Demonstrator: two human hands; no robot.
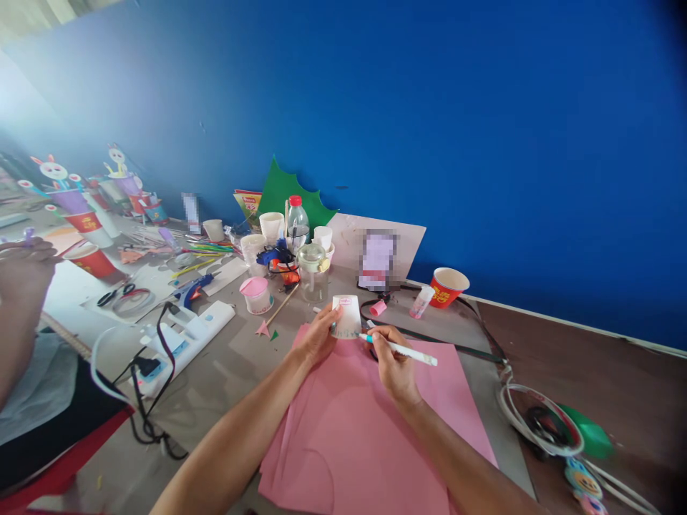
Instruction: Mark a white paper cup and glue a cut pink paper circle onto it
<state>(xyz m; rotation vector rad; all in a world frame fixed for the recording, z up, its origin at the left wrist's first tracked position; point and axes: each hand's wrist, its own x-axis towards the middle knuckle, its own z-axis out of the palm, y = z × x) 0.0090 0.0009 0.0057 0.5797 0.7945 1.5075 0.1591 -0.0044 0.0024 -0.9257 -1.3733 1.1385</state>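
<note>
My left hand [320, 333] is closed on a small white paper cup [348, 320], tilted above the pink sheets. The cup carries a pink drawing near one end and teal marks along the other. In my right hand [396, 368] is a white marker [411, 350] with a teal tip, which meets or nearly meets the marked end of the cup. Under both hands lies a stack of pink sheets [386, 443]. Just beyond, a pink cap [378, 307] lies on the table near a small clear bottle with pink in it [422, 302].
A red paper cup [449, 287] stands at the right, by coiled cables [542, 418]. Behind are a lidded jar [313, 275], a water bottle [297, 222] and a propped phone [377, 259]. At left lie a power strip [185, 343], a glue gun [193, 288] and another person's hand [26, 268].
</note>
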